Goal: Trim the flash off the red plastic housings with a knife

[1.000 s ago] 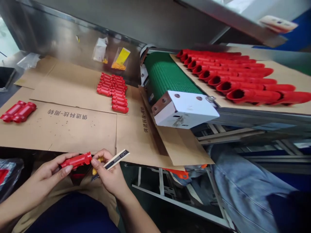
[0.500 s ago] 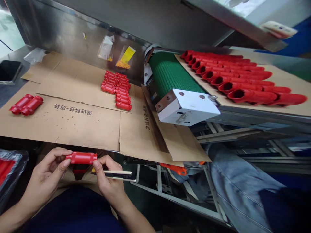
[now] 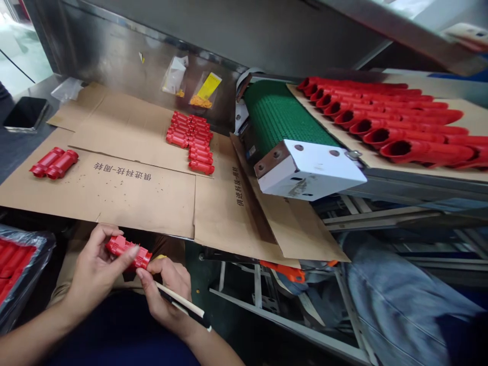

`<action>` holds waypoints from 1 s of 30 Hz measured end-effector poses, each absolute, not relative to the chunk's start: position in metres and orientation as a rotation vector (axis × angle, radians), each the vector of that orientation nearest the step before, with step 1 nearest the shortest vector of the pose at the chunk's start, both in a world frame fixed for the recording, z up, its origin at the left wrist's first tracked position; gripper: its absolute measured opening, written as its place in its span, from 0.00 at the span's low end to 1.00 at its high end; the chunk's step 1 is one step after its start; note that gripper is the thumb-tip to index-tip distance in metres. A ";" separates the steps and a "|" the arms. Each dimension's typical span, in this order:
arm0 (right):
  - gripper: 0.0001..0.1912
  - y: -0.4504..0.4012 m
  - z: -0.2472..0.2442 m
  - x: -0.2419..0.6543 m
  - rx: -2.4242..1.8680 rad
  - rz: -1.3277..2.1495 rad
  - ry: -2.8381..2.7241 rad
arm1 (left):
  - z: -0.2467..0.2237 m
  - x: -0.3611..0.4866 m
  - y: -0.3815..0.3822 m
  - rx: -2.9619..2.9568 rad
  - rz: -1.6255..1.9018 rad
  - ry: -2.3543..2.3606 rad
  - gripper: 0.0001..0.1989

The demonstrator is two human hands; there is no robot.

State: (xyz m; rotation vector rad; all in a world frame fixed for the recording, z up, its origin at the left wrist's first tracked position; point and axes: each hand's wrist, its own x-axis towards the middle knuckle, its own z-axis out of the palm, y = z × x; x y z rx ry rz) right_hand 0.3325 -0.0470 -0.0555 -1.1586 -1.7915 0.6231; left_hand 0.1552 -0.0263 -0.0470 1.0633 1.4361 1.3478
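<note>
My left hand [image 3: 97, 262] grips a ribbed red plastic tube [image 3: 131, 251] with flanged ends, just below the near edge of the cardboard. Its thumb lies along the near side and the fingers wrap the far end. Closed round a slim cream-and-black knife-like tool [image 3: 185, 304], my right hand [image 3: 168, 287] is at the tube's right end. The tool's handle points down to the right; its working tip is hidden by the fingers. A bit of yellow [image 3: 158, 257] shows beside the right index finger. Two similar red tubes [image 3: 54, 163] lie on the cardboard [image 3: 152, 213] to the left.
Several short red tubes [image 3: 192, 140] sit grouped at mid-table. On the right, a green conveyor belt [image 3: 285, 112] stands beside rows of longer red tubes [image 3: 404, 150]. A phone [image 3: 26, 114], small bags [image 3: 206, 91] and a lined bin [image 3: 46, 249] surround the work. Another person's jeans [image 3: 396, 290] show lower right.
The red tube has been turned over and tilted, its ribbed side now showing. The tool's handle has swung downward. The whole view has shifted, so the table appears farther right.
</note>
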 end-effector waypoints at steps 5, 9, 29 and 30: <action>0.10 -0.046 -0.057 0.332 -1.147 0.640 -1.801 | -0.055 0.151 -0.024 1.327 1.347 1.526 0.09; 0.10 -0.043 -0.058 0.333 -1.124 0.647 -1.801 | -0.057 0.146 -0.019 1.530 1.365 1.570 0.09; 0.23 -0.013 -0.035 0.339 -1.118 1.353 -1.570 | -0.052 0.109 -0.016 0.859 1.009 1.064 0.19; 0.23 -0.013 -0.035 0.336 -1.112 1.437 -1.528 | -0.053 0.108 -0.015 0.897 1.008 1.071 0.19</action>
